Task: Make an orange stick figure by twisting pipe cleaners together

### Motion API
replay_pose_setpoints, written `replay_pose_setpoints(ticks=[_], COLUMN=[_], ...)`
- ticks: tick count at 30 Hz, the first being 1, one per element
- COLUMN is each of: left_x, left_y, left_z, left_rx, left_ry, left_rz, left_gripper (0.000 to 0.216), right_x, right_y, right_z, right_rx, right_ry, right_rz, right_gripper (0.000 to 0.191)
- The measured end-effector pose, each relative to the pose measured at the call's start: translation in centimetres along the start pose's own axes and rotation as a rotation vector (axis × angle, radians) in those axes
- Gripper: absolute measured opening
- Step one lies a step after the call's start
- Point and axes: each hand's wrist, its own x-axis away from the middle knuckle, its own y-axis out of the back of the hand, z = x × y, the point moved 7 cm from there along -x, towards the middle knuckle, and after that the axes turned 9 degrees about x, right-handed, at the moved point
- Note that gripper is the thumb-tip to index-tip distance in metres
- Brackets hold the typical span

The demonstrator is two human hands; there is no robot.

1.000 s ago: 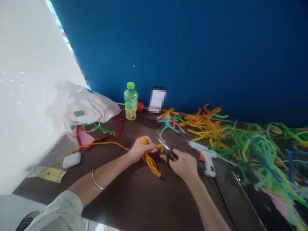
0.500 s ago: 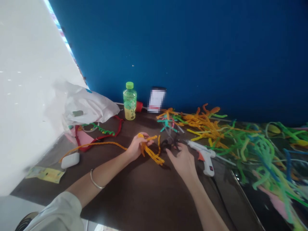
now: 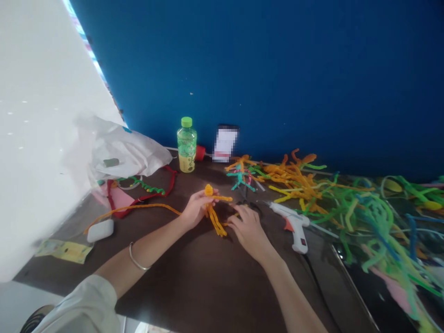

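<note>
Orange pipe-cleaner bundle [image 3: 214, 221] held above the table [image 3: 194, 282], pinched in the closed grip of the left hand [image 3: 197, 210]. Right hand [image 3: 248, 230] lay just beside it, fingers curled; its grip could not be told. Behind stood a green-capped bottle [image 3: 187, 145] of pale liquid, near a white plastic bag [image 3: 128, 155].

L hand [image 3: 197, 209] w/ orange pipe cleaners [image 3: 215, 221], R hand [image 3: 247, 230] beside

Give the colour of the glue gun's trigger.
Orange trigger on a white glue gun; clearest in the head view.
</note>
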Motion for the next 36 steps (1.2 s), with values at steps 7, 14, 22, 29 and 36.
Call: replay_pose_setpoints(ticks=[7,14,22,29,36], left_x=[0.4,0.9,2.0,2.9,3.2], left_y=[-0.7,-0.8,-1.9,-2.7,-3.9], left_z=[0.3,1.6,1.1,0.0,-0.3], left_rx=[0.0,-0.145,-0.435,-0.787,-0.918], left_ry=[0.068,0.061,-0.077,-0.336,-0.425], left_rz=[0.075,0.097,0.151,0.212,0.408], left_gripper=[0.029,0.037,0.028,0.019,0.018], right_x=[1.9,1.2,1.2,1.1,0.6], right_y=[2.5,1.5,0.4,0.0,-0.8], right_z=[-2.9,-2.7,-1.6,-0.5,-1.4], right_rx=[-0.312,-0.87,-0.957,-1.031,-1.208], right_ry=[-0.413,-0.653,-0.786,-0.76,-0.704], right_rz=[-0.419,-0.319,-0.259,-0.283,-0.171], right_gripper=[0.016,0.042,0.027,0.02,0.027])
